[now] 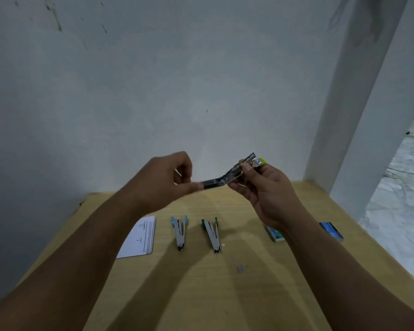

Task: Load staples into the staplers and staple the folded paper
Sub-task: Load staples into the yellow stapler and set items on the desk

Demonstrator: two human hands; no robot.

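Gripping opened stapler [234,172] above table [201,295]

The right arm hides part of the green staple box [275,235], and print on the folded paper [140,238] is unreadably small.

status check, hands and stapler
Both hands up: right hand grips opened yellow-ended metal stapler, left hand pinches its far end. Nothing blocking.

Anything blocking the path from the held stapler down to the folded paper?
Nothing visible does. The yellow-tipped metal stapler, swung open, is held above the table by the left hand and right hand. The folded white paper lies uncovered at left; the blue-ended stapler sits beside it, apart.
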